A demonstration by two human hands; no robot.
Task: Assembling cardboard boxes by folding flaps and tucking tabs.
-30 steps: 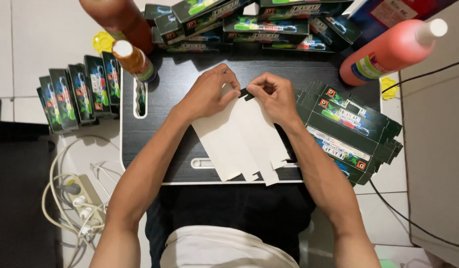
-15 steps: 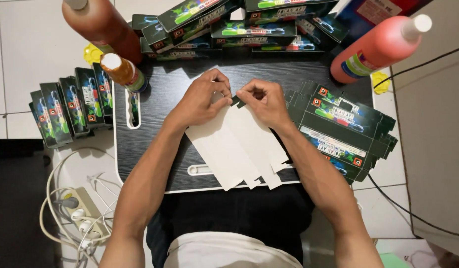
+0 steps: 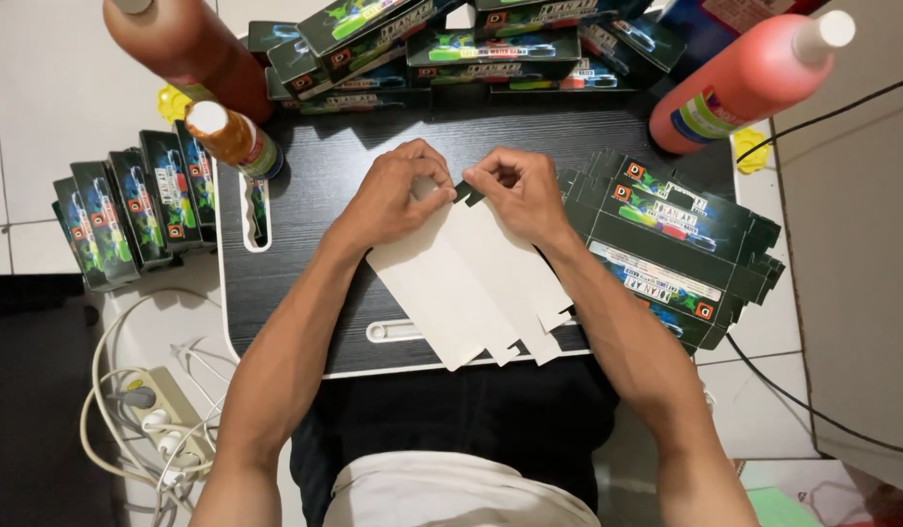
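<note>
While flat, carton between fingers

light: bright, even, from above | shadows: soft, short, thrown on the black lap desk beside the bottles | glare: faint sheen on the desk's wood grain | focus: sharp at desk centre | edges: bottles beyond the desk bulge, slightly soft

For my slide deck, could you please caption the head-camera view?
Left hand and right hand pinch a flat white-backed carton blank on a black lap desk.
</note>
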